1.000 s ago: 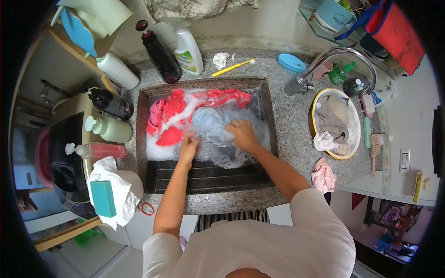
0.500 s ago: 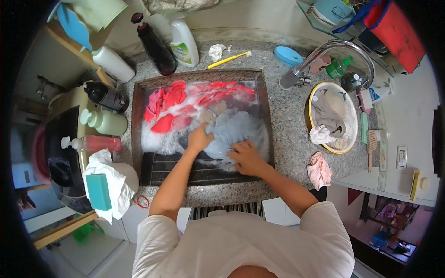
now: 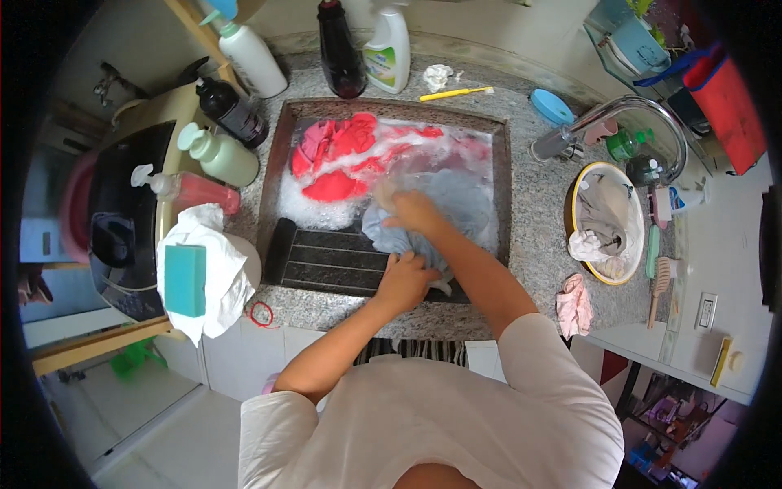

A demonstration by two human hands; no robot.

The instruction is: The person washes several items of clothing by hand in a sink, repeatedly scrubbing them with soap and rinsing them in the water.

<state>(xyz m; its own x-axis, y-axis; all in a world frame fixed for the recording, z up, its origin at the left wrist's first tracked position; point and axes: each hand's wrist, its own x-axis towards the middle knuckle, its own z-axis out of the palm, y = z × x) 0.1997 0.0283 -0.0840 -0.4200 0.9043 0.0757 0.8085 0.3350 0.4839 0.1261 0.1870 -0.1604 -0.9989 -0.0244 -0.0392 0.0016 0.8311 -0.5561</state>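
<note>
While white foam is floating around it, the light blue-grey cloth (image 3: 464, 204) is lying wet and crumpled in the right half of the sink (image 3: 503, 175), spreading in soft folds, and its lower part is resting on the black slatted board (image 3: 338, 253). Its upper side is sinking into cloudy water, so its outline there is becoming hard to see. A pink-red cloth (image 3: 338, 187) is lying bunched in the upper left part of the same sink, with foam running across it. The right hand (image 3: 415, 213) is reaching over the left side of the blue-grey cloth, its fingers pointing to the left and bending a little; it is touching the fabric, but blur is hiding whether it is gripping or only pressing. The left hand (image 3: 405, 285) is resting on the lower edge of the cloth, close to the front of the sink, with its fingers half curled; whether they are closing on a fold, I cannot tell. Compared with half a second ago, the hands are changing places on the cloth: the left one is now staying at the near edge instead of the upper left side, and the right one is now working farther up, while the pink-red cloth is keeping its corner.
</note>
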